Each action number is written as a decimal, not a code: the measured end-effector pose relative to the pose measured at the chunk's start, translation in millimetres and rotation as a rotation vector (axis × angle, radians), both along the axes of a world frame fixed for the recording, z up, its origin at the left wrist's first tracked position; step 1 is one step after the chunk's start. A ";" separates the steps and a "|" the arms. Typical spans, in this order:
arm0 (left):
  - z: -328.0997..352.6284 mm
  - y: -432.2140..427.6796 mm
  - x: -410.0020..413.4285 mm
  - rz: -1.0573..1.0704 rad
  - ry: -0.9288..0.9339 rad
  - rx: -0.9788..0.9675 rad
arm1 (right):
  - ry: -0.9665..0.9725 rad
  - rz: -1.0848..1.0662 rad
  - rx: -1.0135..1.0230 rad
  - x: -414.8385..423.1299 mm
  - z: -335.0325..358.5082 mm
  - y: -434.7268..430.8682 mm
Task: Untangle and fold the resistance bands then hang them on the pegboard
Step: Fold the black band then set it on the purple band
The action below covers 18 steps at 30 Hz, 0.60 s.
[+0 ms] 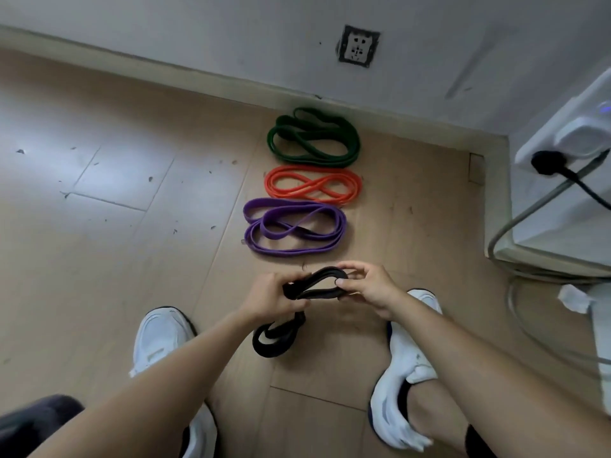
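The black band (312,285) is held above the floor (115,242) between both hands: the left hand (276,297) grips one end, the right hand (367,287) pinches the other. Beyond lie the purple band (294,228), orange band (312,186) and green band (312,138).

Three bands lie in a row on the floor (99,226) toward 12 o'clock: the farthest band (314,137) against the wall (198,28), the middle band (312,186), then the nearest band (294,229). At 6 o'clock of them, the held band (314,285) spans the left hand (274,299) and right hand (367,292).
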<state>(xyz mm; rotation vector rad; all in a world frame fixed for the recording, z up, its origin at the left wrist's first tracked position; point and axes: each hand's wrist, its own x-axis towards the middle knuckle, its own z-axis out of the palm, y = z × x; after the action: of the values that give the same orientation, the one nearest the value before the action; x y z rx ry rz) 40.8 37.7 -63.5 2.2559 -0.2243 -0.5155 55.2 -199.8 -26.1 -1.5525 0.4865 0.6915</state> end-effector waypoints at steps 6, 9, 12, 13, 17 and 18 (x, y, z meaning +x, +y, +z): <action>-8.1 4.5 23.7 -0.113 -0.015 0.015 | 0.040 -0.025 0.017 8.8 -27.0 1.8; 12.3 21.4 55.4 -0.289 -0.035 0.116 | 0.063 -0.058 0.102 11.9 -34.2 15.4; 30.6 36.0 81.0 -0.418 -0.061 0.232 | 0.081 -0.095 0.184 12.4 -39.5 31.9; 29.4 38.5 83.3 -0.430 -0.056 0.258 | 0.071 -0.092 0.176 11.9 -41.6 35.4; -8.5 36.8 65.7 -0.360 -0.002 0.218 | -0.007 -0.068 0.008 9.8 -50.7 34.2; -18.4 34.0 58.5 -0.339 -0.019 0.195 | -0.034 -0.041 -0.053 9.5 -53.2 30.8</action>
<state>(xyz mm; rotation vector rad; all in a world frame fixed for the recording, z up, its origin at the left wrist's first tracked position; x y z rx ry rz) 99.3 71.7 -81.9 2.4249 -0.5959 -0.7190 64.7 -169.0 -79.3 -1.5976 0.5130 0.6241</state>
